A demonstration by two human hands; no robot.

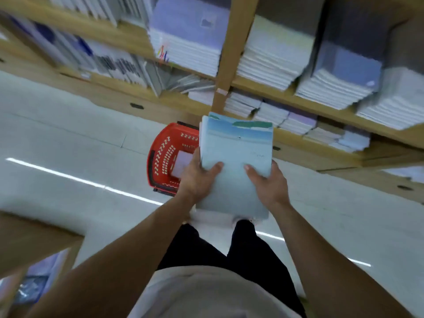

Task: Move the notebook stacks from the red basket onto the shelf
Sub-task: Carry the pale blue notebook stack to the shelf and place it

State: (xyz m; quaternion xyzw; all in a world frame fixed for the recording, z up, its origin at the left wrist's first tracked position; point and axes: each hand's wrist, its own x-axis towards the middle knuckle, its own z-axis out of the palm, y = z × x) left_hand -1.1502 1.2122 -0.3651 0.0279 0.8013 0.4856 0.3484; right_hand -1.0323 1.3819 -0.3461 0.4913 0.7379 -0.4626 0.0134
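Head view shows the left hand and right hand gripping the notebook stack by its near corners (thumbs on top), above the right edge of the red basket, the shelf beyond.
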